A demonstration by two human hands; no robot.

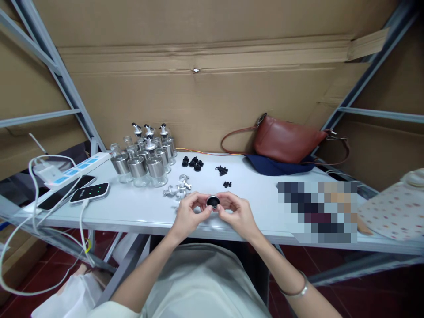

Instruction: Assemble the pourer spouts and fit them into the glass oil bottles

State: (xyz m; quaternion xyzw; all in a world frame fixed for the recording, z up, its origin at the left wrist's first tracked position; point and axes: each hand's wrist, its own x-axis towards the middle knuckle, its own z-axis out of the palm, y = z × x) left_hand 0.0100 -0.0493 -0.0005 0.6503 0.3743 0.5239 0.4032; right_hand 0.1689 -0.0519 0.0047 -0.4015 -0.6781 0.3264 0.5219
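Above the table's front part, my left hand and my right hand both pinch a small bottle pourer top, one from each side. Its round black underside faces me inside a silvery rim. Just behind my left hand lies a heap of silver pourer parts. Farther back are several black stoppers, some small black levers and a cluster of tiny black plugs. Glass bottles with steel sleeves stand grouped at the back left; some carry pourers, others have bare necks.
To the left, a white power strip, a phone and a white-edged device lie among cables. A brown handbag rests on dark blue cloth at back right. A spotted bag stands at the right; cardboard closes the back.
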